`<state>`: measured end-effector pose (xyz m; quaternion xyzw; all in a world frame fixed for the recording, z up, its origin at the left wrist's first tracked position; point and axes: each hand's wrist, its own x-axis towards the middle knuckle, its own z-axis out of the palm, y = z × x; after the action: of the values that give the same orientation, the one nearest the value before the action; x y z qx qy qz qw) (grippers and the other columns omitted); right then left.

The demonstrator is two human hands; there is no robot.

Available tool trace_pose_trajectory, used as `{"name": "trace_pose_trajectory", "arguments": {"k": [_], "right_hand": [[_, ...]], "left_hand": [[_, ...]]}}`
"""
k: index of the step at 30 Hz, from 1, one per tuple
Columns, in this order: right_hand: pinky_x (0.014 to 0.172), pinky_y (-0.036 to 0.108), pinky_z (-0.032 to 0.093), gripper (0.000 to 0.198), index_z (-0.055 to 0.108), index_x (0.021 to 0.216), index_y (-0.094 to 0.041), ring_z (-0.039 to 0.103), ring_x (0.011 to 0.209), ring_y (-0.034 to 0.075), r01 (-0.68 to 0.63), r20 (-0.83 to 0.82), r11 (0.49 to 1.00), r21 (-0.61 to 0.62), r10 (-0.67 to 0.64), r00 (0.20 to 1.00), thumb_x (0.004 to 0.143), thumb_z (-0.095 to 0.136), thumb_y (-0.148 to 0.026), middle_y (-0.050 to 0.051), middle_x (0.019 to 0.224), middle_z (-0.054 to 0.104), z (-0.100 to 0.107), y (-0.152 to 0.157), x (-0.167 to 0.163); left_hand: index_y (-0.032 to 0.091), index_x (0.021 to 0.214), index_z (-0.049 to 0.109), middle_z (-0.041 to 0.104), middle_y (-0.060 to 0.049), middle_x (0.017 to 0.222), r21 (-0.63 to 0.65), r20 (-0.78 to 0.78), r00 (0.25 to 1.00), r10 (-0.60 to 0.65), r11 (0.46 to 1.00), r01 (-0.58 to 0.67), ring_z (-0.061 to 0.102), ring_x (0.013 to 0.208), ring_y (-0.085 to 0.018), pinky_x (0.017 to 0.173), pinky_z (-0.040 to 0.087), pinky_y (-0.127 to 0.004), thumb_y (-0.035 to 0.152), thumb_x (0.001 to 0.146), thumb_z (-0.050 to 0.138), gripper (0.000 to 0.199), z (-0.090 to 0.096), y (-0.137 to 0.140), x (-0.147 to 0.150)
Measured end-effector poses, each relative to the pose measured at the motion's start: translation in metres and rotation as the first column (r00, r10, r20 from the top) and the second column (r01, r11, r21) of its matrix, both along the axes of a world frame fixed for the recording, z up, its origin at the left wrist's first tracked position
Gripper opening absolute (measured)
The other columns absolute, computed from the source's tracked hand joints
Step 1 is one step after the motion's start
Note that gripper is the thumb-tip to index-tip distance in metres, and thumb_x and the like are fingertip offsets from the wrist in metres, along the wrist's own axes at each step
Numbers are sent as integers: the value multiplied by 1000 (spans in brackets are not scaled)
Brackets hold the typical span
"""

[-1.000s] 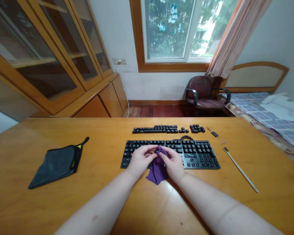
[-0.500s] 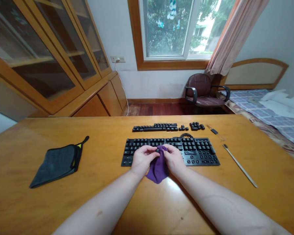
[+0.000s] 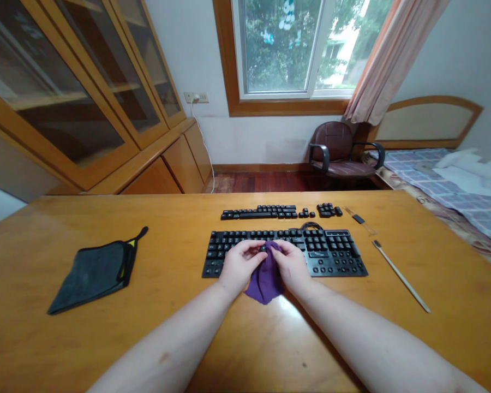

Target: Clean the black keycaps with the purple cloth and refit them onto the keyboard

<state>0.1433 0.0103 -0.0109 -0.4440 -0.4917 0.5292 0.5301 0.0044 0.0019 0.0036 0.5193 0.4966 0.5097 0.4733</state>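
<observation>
A small black keycap [image 3: 263, 248] is pinched between the thumb and fingers of my left hand [image 3: 242, 263]. My right hand [image 3: 288, 265] is closed on a purple cloth [image 3: 265, 281], which is bunched at the top against the keycap and hangs down below my fingers. Both hands are held in front of a black keyboard [image 3: 335, 254], covering its middle. Several switches on its lower right and lower left show without caps. Beyond the keyboard lie rows of loose keycaps [image 3: 265, 212].
To the right are a wire keycap puller [image 3: 357, 219] and a long thin brush [image 3: 401, 277]. A folded dark grey cloth [image 3: 92, 273] lies on the left of the wooden table [image 3: 167, 338]. Behind the table stand a chair [image 3: 337, 150] and a glass-door cabinet [image 3: 98, 93].
The purple cloth's hanging end has shifted slightly to the right and up as my fingers work at the keycap. Everything else on the table stays in place.
</observation>
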Motion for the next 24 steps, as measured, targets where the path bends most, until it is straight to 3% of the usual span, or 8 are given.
{"name": "trace_pose_trajectory", "arguments": {"k": [4,12,18,24], "right_hand": [[75,33,48,20,69,83,-18,61,77,19,17,-63,999,-31,-19,998,71,66,-34,4,80,69,-2,-1,-3],[81,35,47,21,69,85,-20,63,83,20,6,-93,999,-35,-10,996,68,69,-31,4,86,70,2,-3,-4],[79,35,48,22,69,86,-19,63,82,20,76,-73,997,-34,-78,994,69,68,-34,4,86,70,-2,0,-3],[80,35,48,23,69,86,-19,63,82,20,95,-85,995,-43,-99,992,68,69,-34,5,85,70,-1,0,-3]], "left_hand": [[19,92,64,66,-5,90,79,-97,995,31,997,-23,62,84,-17,83,50,-32,21,66,69,27,-4,2,-3],[19,88,64,63,-4,87,108,-133,991,20,994,-6,61,79,-16,77,51,-29,23,65,71,25,-8,2,-4],[22,87,69,65,-5,93,222,-240,971,11,974,44,61,92,-18,87,48,-32,25,78,59,14,0,2,-8],[20,94,67,66,-6,95,115,-175,982,-66,990,87,62,88,-17,84,50,-32,21,75,61,20,-1,3,-6]]}}
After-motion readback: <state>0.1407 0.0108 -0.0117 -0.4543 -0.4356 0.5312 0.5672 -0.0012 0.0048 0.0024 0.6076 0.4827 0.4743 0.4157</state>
